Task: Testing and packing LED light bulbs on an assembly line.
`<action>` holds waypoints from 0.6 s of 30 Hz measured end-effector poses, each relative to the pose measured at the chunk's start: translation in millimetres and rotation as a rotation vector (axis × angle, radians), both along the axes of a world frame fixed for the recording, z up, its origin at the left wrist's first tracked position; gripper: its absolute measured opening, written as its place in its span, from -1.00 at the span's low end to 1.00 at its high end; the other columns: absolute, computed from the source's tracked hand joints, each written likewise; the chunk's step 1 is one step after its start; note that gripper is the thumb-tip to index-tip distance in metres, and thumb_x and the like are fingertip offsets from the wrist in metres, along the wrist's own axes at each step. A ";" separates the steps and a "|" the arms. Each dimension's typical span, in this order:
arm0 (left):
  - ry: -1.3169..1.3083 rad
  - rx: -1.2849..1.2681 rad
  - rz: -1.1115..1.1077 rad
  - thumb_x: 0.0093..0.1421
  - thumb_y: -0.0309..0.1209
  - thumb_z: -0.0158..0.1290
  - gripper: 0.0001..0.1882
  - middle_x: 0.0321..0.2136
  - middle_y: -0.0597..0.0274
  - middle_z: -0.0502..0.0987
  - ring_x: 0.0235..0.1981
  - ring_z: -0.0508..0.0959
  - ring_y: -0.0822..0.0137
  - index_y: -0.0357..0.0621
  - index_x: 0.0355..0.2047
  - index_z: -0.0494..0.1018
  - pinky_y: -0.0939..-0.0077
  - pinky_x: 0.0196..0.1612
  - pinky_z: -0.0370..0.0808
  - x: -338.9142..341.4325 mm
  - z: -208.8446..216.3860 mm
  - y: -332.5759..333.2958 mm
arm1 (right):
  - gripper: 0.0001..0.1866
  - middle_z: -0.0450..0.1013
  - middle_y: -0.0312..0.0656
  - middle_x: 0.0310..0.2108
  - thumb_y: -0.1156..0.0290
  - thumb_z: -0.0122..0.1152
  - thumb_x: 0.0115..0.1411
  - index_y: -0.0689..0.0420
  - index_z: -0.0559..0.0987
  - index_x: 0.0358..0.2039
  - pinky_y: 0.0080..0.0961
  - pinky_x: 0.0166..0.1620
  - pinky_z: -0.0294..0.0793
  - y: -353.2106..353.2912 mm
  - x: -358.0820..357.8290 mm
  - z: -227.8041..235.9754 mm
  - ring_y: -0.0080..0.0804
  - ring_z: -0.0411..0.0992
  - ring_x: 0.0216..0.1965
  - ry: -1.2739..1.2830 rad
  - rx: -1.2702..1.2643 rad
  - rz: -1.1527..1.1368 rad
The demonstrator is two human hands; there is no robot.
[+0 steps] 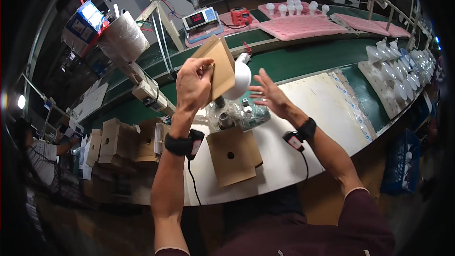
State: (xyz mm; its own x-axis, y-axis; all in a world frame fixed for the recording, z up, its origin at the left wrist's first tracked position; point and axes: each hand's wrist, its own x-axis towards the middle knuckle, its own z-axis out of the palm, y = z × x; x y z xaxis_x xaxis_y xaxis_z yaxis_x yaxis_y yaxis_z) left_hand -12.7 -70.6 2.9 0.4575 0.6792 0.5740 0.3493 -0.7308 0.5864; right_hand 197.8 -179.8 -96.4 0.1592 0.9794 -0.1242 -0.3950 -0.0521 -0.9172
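Observation:
Raised over the bench, my left hand (194, 83) grips a folded brown cardboard piece (222, 68) by its left side. A round white light bulb (242, 79) shows at the cardboard's right edge; whether it touches the card I cannot tell. Just right of the bulb is my right hand (272, 96), fingers spread, holding nothing. Below the hands, several bulb bases (226, 121) stand in clear plastic wrapping (249, 118). Nearer to me, a brown cardboard piece (232, 163) with a round hole lies on the white bench top (279, 159).
Folded cardboard pieces (121, 142) stand stacked at the left. Bulbs (283, 9) rest on pink foam (303, 28) behind the green belt (303, 54), near a digital meter (201, 18). More bulbs (400, 68) fill the right side, above a blue crate (400, 166). Another person (42, 154) is at far left.

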 end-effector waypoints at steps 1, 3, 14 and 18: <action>0.020 0.112 0.073 0.17 -0.51 0.21 -0.77 -0.25 0.08 0.60 -0.32 0.62 0.25 -0.24 -0.14 0.64 0.42 -0.16 0.55 1.3 0.8 21.9 | -0.02 0.41 0.05 0.14 -0.44 -0.18 0.33 0.15 0.14 0.43 -0.16 0.24 0.33 2.6 14.5 -9.3 -0.15 0.40 0.13 -0.107 -0.042 -0.152; 0.137 0.182 0.233 0.14 -0.48 0.20 -0.76 -0.26 -0.02 0.59 -0.28 0.62 0.11 -0.26 -0.16 0.64 0.29 -0.12 0.55 4.6 -9.9 67.9 | -0.05 0.43 0.09 0.09 -0.35 -0.10 0.36 0.24 0.16 0.42 -0.28 0.18 0.40 -16.3 52.5 -31.7 -0.22 0.43 0.08 -0.160 0.037 -0.158; 0.375 0.198 0.400 0.08 -0.56 0.09 -0.79 -0.22 -0.39 0.58 -0.19 0.58 -0.37 -0.43 -0.29 0.60 -0.12 -0.07 0.54 -9.5 -128.7 183.8 | -0.50 0.57 -0.16 -0.14 0.25 0.08 0.45 0.33 0.40 0.25 -0.55 -0.02 0.48 -166.5 108.5 -92.6 -0.50 0.51 -0.12 -0.513 -0.250 -0.182; 0.430 0.083 0.446 0.15 -0.51 0.09 -0.75 -0.11 -0.36 0.56 -0.10 0.58 -0.30 -0.44 -0.21 0.58 -0.04 -0.01 0.52 -8.0 -94.4 153.7 | -0.55 0.56 -0.21 -0.19 0.34 0.15 0.41 0.34 0.45 0.20 -0.57 0.00 0.47 -188.0 93.6 -99.7 -0.54 0.49 -0.14 -0.506 -0.212 -0.287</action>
